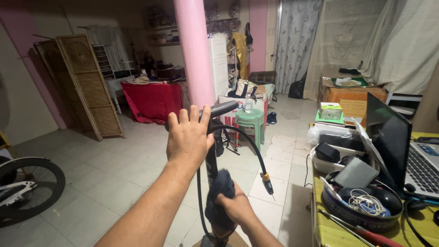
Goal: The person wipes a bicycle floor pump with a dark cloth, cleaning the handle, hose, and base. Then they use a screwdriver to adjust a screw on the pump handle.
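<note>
Hands – left (188,137) gripping pump handle (225,109), right (234,206) clutching dark cloth (220,196) on pump shaft (211,161)

Over on the right, a small green-and-white carton (330,110) sits on a stack of flat stuff by the desk. Behind it there's a big orange-brown cardboard box (352,98) with a green tray on top. Middle of the room, a white box with red print (231,110) stands behind the green stool. The laptop screen (388,137) on the yellow desk is tilted open and dark, nothing showing.
</note>
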